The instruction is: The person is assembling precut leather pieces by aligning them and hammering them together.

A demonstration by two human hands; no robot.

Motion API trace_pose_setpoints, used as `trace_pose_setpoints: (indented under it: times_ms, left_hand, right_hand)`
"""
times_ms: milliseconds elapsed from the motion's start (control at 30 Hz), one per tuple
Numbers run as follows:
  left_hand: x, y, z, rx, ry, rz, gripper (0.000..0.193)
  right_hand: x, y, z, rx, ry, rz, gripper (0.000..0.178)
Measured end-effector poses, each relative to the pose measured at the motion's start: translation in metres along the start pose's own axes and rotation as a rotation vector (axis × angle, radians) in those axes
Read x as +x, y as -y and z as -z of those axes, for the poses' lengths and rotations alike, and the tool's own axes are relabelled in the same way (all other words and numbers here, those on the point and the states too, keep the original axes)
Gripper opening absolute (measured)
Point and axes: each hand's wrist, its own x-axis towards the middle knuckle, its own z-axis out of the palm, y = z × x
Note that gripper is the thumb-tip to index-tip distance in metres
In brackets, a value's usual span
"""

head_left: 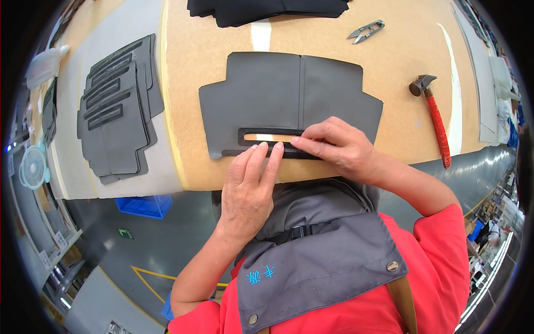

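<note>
A grey sheet panel [261,89] with notched corners and a vertical seam lies flat before me. Near its front edge is a long slot framed by black edging [241,133], with the tan table showing through. My left hand [249,186] lies with fingers stretched out, their tips on the black strip along the slot's near side. At the slot's right end, my right hand [339,149] has thumb and forefinger closed on the black edging. That hand hides the panel's lower right part.
Similar grey panels with slots [114,119] are stacked to the left. Dark pieces [267,12] lie at the far edge. Thread snips [367,32] and a red-handled hammer [436,119] rest to the right. A blue crate [144,206] stands below the table's front edge.
</note>
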Motion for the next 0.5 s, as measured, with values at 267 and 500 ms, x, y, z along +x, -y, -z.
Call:
trace_pose_setpoints:
  times_ms: [267,500]
  left_hand:
    - [0.0000,-0.0012,-0.0003,0.001,0.032,0.009,0.064]
    - [0.0008,-0.0010,0.0017,0.015,0.051,0.003,0.066]
  right_hand:
    - [-0.0014,0.0013,-0.0007,-0.059,0.016,0.052,0.052]
    - [-0.0026,0.0006,0.0002,-0.132,0.042,0.101,0.053]
